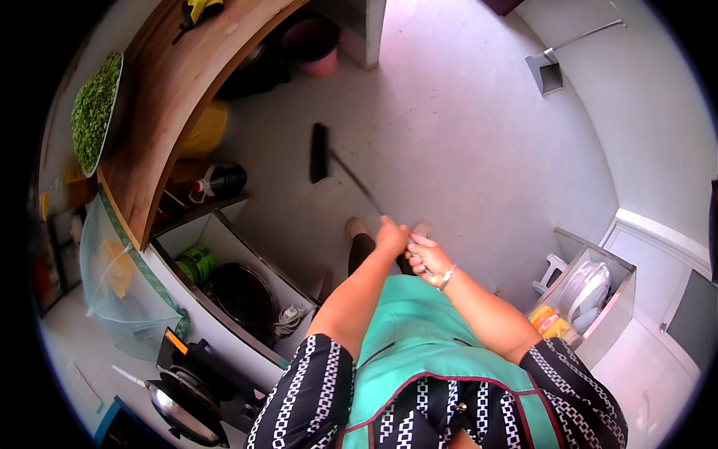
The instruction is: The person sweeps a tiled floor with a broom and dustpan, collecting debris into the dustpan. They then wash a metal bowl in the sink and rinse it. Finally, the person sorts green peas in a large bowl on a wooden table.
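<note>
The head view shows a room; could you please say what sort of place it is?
Probably a kitchen: it has cookware at lower left and, farther up, a bowl heaped with what look like chopped greens.

Maroon-trimmed green apron [411,322], blurred broom head [319,153] perhaps black

So we've got a broom [359,185] gripped two-handed, left hand [392,236] just ahead of the right hand [431,260]. The dark bristle head [320,153] is out over the pale floor [479,135], kinda blurry, so we can't really tell if it's touching. There's a long-handled dustpan [535,70] near the right wall [651,105], plus a pink bucket [320,63] up by the wooden counter [142,135].
</note>
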### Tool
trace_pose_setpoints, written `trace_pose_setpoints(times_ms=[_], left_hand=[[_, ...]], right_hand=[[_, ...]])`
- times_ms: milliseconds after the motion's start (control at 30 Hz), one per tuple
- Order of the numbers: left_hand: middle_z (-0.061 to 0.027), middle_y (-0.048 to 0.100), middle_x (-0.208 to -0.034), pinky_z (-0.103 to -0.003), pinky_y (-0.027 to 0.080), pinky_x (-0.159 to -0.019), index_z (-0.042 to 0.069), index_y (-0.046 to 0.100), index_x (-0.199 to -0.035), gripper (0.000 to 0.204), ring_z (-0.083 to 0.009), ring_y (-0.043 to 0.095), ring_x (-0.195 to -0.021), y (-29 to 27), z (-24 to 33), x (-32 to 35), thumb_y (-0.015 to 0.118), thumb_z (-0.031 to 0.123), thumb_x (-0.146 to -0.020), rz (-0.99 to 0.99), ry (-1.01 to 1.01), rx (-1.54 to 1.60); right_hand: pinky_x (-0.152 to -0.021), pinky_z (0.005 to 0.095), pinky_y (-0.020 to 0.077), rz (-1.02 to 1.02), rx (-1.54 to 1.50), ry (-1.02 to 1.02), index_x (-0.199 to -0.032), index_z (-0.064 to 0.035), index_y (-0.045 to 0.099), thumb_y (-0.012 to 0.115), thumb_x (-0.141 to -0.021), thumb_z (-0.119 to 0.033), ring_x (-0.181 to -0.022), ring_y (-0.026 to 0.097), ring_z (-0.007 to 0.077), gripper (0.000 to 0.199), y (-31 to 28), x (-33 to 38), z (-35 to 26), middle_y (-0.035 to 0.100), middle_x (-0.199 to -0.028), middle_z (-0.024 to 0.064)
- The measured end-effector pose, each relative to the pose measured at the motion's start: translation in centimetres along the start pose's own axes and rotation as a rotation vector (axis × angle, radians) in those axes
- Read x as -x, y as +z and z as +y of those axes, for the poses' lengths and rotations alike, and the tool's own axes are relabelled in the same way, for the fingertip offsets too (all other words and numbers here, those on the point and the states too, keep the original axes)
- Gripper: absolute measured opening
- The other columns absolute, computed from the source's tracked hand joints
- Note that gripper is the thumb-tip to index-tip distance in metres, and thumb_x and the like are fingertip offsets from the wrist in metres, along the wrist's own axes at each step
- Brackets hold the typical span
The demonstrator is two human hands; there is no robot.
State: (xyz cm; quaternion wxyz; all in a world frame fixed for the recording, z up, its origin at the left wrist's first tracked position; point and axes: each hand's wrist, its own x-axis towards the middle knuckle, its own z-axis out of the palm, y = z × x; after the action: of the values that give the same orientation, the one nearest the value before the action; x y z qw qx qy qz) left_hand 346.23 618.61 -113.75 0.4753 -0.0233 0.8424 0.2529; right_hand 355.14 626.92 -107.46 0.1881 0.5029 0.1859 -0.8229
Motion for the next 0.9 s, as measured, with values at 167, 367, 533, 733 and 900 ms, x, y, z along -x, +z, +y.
trace_pose_setpoints(times_ms=[167, 367, 533, 733, 900], left_hand=[[-0.0262, 0.059, -0.09, -0.042, 0.049, -0.072, -0.005, 0.041, -0.106, 0.042, -0.0371, 0.061, -0.082, 6.5, 7.5, 1.3, 0.053, 0.021, -0.076, -0.153, 0.142, 0.032], [-0.0248, 0.059, -0.088, -0.04, 0.05, -0.068, -0.004, 0.039, -0.11, 0.044, -0.0345, 0.062, -0.076, 9.2, 10.5, 7.1, 0.053, 0.023, -0.078, -0.104, 0.244, 0.18], [-0.0269, 0.058, -0.091, -0.042, 0.049, -0.07, -0.006, 0.034, -0.11, 0.049, -0.0378, 0.061, -0.081, 7.2, 6.3, 12.3, 0.057, 0.023, -0.078, 0.07, 0.112, 0.225], [-0.0139, 0.055, -0.074, -0.034, 0.05, -0.05, -0.006, 0.049, -0.085, 0.021, -0.022, 0.057, -0.06, 5.8, -2.6, 7.6, 0.049, 0.014, -0.079, -0.107, -0.436, 0.625], [-0.0135, 0.053, -0.069, -0.033, 0.05, -0.047, -0.007, 0.053, -0.078, 0.022, -0.0213, 0.054, -0.055, 9.9, 3.1, 5.0, 0.048, 0.014, -0.079, -0.19, -0.295, 0.546]], right_hand=[[-0.039, 0.0159, 0.0297, 0.13, 0.018, -0.139, -0.135, -0.0099, 0.028, 0.044, -0.086, -0.006, -0.05, 0.037, 0.0044, 0.051, -3.8, 6.8, -4.8, 0.047, -0.076, 0.0035], [-0.039, 0.016, 0.0299, 0.052, 0.093, -0.175, -0.136, -0.0104, 0.025, 0.044, -0.087, -0.007, -0.051, 0.037, 0.0039, 0.053, -6.3, 14.0, -6.5, 0.046, -0.077, 0.0029], [-0.04, 0.0171, 0.0306, -0.096, 0.24, 0.028, -0.138, -0.013, 0.022, 0.046, -0.086, -0.007, -0.051, 0.037, 0.0044, 0.058, -6.5, 14.9, -4.2, 0.046, -0.077, 0.0022], [-0.039, 0.0179, 0.0284, -0.186, 0.531, 0.276, -0.132, -0.0107, 0.036, 0.045, -0.084, -0.005, -0.051, 0.037, 0.0047, 0.05, -5.2, 4.7, -1.0, 0.046, -0.072, 0.0015], [-0.038, 0.0184, 0.0275, -0.032, 0.623, 0.169, -0.133, -0.0086, 0.035, 0.046, -0.083, -0.006, -0.049, 0.036, 0.0047, 0.051, -9.5, 5.0, -5.2, 0.049, -0.072, 0.0025]])
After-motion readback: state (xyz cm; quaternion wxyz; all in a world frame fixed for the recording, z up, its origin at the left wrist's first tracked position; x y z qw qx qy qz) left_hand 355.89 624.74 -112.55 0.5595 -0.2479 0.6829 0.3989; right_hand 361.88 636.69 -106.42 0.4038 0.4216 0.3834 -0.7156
